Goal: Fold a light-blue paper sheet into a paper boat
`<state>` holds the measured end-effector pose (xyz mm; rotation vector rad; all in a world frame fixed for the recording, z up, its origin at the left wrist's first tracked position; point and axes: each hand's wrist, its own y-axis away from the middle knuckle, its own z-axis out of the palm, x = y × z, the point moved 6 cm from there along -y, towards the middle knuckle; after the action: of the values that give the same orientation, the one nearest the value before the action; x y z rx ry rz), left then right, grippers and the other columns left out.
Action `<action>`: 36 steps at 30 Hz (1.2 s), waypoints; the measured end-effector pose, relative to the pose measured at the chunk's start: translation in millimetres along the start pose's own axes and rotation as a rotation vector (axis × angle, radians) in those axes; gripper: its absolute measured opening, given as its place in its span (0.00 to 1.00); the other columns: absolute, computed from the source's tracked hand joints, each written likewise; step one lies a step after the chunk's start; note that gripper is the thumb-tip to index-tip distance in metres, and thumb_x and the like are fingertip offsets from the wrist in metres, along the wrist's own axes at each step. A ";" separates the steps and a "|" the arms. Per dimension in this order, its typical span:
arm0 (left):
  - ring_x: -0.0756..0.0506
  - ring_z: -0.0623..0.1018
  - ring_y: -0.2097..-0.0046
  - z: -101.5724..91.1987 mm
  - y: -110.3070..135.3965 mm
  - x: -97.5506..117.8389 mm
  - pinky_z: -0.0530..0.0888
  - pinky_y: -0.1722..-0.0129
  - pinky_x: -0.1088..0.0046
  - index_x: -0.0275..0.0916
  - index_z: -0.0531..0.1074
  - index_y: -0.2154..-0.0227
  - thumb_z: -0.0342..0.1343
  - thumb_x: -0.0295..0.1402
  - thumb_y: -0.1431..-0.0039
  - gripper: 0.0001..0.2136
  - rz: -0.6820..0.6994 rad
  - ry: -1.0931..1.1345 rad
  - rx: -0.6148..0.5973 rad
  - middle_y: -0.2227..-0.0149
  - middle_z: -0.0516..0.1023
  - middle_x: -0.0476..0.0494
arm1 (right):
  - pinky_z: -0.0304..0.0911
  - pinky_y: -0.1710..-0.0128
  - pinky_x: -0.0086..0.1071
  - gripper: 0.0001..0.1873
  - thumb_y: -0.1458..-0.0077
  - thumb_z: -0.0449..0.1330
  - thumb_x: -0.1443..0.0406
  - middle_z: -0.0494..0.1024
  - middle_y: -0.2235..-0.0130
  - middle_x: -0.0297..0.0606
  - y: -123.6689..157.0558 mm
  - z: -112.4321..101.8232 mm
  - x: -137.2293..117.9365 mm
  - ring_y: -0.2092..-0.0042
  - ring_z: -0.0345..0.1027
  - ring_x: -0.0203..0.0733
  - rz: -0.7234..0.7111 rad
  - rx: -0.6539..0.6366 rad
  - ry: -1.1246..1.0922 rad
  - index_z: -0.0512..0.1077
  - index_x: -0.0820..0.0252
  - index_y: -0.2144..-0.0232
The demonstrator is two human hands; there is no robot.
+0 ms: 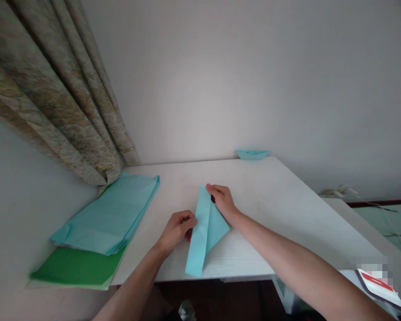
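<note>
A light blue sheet of folded paper (200, 232) is held just above the front part of the white table. It has a long straight band along its left side and a triangular flap pointing right. My left hand (178, 229) pinches the band's left edge, thumb on top and fingers curled beneath. With thumb and fingers, my right hand (223, 200) grips the paper's upper end. The fingertips under the paper are hidden.
On the white table (254, 214), a folded blue paper boat (253, 154) stands at the back edge by the wall. A stack of blue paper (110, 214) lies at the left over green sheets (80, 266). A patterned curtain (60, 89) hangs at the left.
</note>
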<state>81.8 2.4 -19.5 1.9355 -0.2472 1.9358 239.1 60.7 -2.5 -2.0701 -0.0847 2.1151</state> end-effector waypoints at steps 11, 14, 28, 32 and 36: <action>0.45 0.78 0.71 4.2 12.3 -6.1 0.74 0.70 0.71 0.33 0.75 0.71 0.63 0.38 0.55 0.12 -0.200 -0.027 -0.165 0.71 0.80 0.43 | 0.42 0.82 0.28 0.25 0.49 0.57 0.51 0.52 0.85 0.25 -16.4 -32.6 2.7 0.81 0.45 0.31 -0.111 0.271 0.054 0.55 0.58 0.87; 0.45 0.79 0.69 -10.1 8.1 -8.6 0.75 0.71 0.72 0.33 0.75 0.71 0.63 0.39 0.56 0.14 -0.226 -0.016 -0.071 0.69 0.80 0.40 | 0.47 0.83 0.27 0.25 0.50 0.57 0.50 0.57 0.85 0.27 -20.5 -37.9 5.9 0.82 0.51 0.32 -0.083 0.309 0.048 0.58 0.58 0.87; 0.49 0.78 0.75 -102.0 0.4 -5.2 0.79 0.71 0.74 0.38 0.60 0.83 0.66 0.38 0.62 0.17 0.190 0.272 0.796 0.83 0.68 0.55 | 0.59 0.82 0.28 0.19 0.53 0.61 0.52 0.73 0.81 0.36 -18.0 -13.6 4.5 0.82 0.62 0.34 -0.014 0.043 0.026 0.69 0.61 0.81; 0.48 0.77 0.77 -102.6 -2.4 -0.2 0.79 0.71 0.72 0.39 0.59 0.85 0.65 0.37 0.62 0.18 0.222 0.238 0.808 0.84 0.65 0.56 | 0.58 0.82 0.28 0.18 0.51 0.59 0.53 0.72 0.81 0.35 -18.1 -16.0 2.4 0.82 0.61 0.33 -0.054 0.071 0.062 0.68 0.61 0.81; 0.48 0.77 0.76 -102.0 -1.8 2.5 0.79 0.70 0.70 0.39 0.59 0.85 0.65 0.37 0.62 0.18 0.236 0.250 0.828 0.84 0.65 0.55 | 0.57 0.82 0.29 0.18 0.51 0.59 0.53 0.72 0.82 0.35 -19.2 -17.0 3.1 0.83 0.61 0.33 -0.054 0.079 0.062 0.68 0.60 0.81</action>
<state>-11.2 44.4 -20.5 2.1440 0.5010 2.6959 257.7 78.6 -2.8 -2.0620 -0.0473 1.9887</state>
